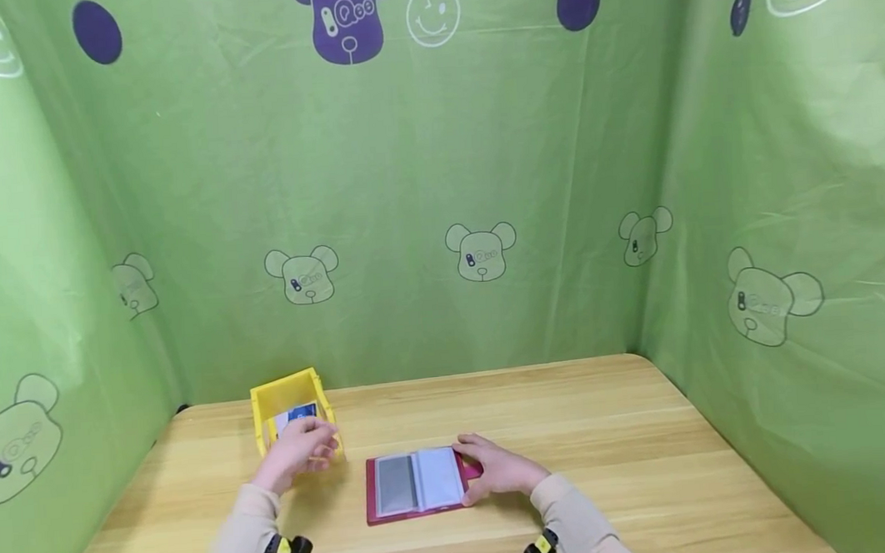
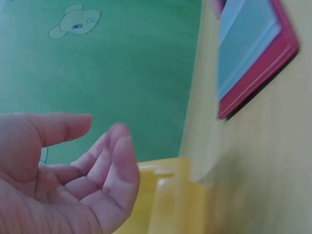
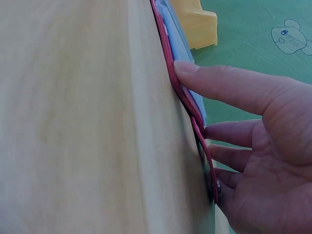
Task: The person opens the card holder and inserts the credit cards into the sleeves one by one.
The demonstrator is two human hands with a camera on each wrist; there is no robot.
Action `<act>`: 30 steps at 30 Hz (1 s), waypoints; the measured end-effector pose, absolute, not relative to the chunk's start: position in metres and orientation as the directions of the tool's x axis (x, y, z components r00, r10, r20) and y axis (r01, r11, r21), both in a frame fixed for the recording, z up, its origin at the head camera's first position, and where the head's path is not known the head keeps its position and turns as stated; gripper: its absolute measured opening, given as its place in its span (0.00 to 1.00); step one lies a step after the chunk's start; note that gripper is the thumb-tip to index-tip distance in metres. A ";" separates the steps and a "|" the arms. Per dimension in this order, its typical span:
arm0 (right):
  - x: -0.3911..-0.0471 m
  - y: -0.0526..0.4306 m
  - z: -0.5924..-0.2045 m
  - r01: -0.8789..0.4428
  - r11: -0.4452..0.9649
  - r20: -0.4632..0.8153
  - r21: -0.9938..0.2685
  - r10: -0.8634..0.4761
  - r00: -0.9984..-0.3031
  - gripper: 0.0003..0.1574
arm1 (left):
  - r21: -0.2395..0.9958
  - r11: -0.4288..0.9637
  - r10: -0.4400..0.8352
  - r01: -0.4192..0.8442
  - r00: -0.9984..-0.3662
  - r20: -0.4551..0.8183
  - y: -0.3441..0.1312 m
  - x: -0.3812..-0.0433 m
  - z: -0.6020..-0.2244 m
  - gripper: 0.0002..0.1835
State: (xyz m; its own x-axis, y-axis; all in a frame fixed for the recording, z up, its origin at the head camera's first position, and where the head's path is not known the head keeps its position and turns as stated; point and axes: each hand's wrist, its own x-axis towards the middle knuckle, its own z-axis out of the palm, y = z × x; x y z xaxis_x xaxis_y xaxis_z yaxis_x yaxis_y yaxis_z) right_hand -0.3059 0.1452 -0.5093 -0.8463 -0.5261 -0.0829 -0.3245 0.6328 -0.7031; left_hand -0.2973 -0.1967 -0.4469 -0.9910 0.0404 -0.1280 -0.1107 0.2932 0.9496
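An open card holder (image 1: 438, 479) with a dark red cover and clear plastic sleeves lies on the table. My right hand (image 1: 501, 470) holds its right end, the thumb at the near edge and the fingers at the far side. A short red strap (image 3: 207, 153) with a metal snap runs between thumb and fingers. My left hand (image 1: 301, 451) hovers over the near side of a yellow bin (image 1: 283, 393), its fingers loosely bent and nothing between them. In the bin are a blue card (image 1: 302, 412) and paler cards, partly hidden by that hand.
The wooden table (image 1: 608, 418) is enclosed by green sheets (image 1: 407, 170) printed with bear faces at the back and both sides. Small black cameras are strapped to both wrists. The bin stands at the table's back left, behind and left of the card holder.
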 end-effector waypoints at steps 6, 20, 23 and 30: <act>-0.306 0.145 -0.508 -0.332 0.627 -0.071 -0.705 -0.528 -0.846 0.59 | 0.926 0.366 -0.096 -0.095 -0.993 -0.064 -0.205 -0.319 -0.425 0.23; -0.305 0.146 -0.508 -0.332 0.631 -0.083 -0.701 -0.534 -0.842 0.59 | 0.940 0.245 -0.156 -0.238 -0.966 -0.204 -0.219 -0.351 -0.431 0.40; -0.305 0.145 -0.508 -0.336 0.635 -0.083 -0.696 -0.535 -0.841 0.59 | 0.943 0.228 -0.178 -0.244 -0.962 -0.206 -0.223 -0.360 -0.440 0.41; -0.304 0.146 -0.507 -0.331 0.631 -0.084 -0.701 -0.535 -0.841 0.59 | 0.933 0.225 -0.206 -0.281 -0.949 -0.237 -0.228 -0.372 -0.454 0.41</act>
State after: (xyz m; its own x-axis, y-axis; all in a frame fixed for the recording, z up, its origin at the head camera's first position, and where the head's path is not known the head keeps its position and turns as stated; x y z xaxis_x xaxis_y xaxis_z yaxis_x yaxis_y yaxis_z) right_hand -0.3038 0.1457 -0.5067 -0.8406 -0.5350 -0.0841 -0.3314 0.6310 -0.7014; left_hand -0.3716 -0.2283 -0.4540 -0.9495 -0.2060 -0.2367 -0.2814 0.2247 0.9329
